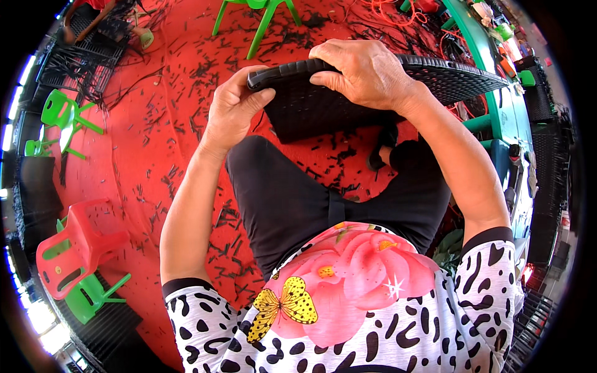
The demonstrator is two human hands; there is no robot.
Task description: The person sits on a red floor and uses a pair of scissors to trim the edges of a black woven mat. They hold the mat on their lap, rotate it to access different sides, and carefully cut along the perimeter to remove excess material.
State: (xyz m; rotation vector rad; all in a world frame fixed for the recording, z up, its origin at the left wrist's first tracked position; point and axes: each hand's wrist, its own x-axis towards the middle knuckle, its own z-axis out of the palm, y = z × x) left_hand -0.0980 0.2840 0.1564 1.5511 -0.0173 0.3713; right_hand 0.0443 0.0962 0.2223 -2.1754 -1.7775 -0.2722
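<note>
Sitting above a red floor (pixel 155 124) strewn with black scraps (pixel 205 68), a person in dark trousers holds a black woven panel (pixel 323 105) over the knees. On the panel's near-left corner the left hand (pixel 231 105) is closed, thumb pressed to the rim. Just right of it, the right hand (pixel 364 73) lies curled over the panel's top edge, fingers gripping. Beyond the panel stands a green plastic chair (pixel 261 18); far left of the panel lie a red chair (pixel 78 245) and green chairs (pixel 62 118).
</note>
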